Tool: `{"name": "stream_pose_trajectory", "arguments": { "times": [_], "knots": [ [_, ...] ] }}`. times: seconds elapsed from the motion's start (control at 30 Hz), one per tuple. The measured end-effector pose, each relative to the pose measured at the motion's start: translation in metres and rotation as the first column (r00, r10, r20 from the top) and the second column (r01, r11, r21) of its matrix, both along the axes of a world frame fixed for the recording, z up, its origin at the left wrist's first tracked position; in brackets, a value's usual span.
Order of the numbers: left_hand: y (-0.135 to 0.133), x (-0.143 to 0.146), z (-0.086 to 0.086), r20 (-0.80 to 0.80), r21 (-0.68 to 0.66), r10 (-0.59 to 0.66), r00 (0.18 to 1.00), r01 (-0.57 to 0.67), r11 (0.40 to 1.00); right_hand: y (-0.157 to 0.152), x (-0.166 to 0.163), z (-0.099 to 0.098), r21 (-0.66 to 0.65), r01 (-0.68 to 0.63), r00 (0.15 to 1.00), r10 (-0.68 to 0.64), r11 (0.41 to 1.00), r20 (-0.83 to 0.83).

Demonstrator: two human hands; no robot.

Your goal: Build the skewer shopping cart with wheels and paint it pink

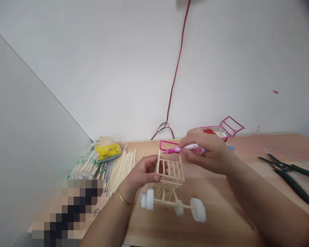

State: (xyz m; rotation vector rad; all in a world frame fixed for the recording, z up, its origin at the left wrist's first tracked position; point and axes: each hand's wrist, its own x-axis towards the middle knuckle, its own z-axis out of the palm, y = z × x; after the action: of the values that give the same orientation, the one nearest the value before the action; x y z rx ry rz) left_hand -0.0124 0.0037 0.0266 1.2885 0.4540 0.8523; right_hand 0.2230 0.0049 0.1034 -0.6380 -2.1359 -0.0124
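My left hand grips the side of a small cart built of pale wooden sticks, with the thumb in front. White round wheels sit at the cart's lower end, and its top handle part is pink. In my right hand is a pink-and-white paint marker, pinched between thumb and fingers. Its pink tip points left, close to the cart's upper frame; whether it touches I cannot tell. Behind my right hand stands a second cart with pink edges, partly hidden.
Loose wooden sticks lie left on the table, near bundled sticks in plastic and a yellow packet. Dark-handled pliers or cutters rest at right. A red-black cable hangs down the wall.
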Motion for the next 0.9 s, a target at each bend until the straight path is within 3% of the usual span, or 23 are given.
{"name": "stream_pose_trajectory", "arguments": {
  "times": [0.43, 0.9],
  "knots": [
    [0.002, 0.002, 0.004, -0.071, 0.099, -0.007, 0.997, 0.014, 0.995, 0.005, -0.003, -0.005, 0.080, -0.004, 0.999, 0.001, 0.997, 0.041],
    [0.005, -0.001, 0.000, -0.082, 0.113, 0.022, 0.996, -0.012, 0.993, 0.005, 0.022, 0.002, -0.061, 0.028, 0.992, -0.020, 0.998, 0.123]
  ]
}}
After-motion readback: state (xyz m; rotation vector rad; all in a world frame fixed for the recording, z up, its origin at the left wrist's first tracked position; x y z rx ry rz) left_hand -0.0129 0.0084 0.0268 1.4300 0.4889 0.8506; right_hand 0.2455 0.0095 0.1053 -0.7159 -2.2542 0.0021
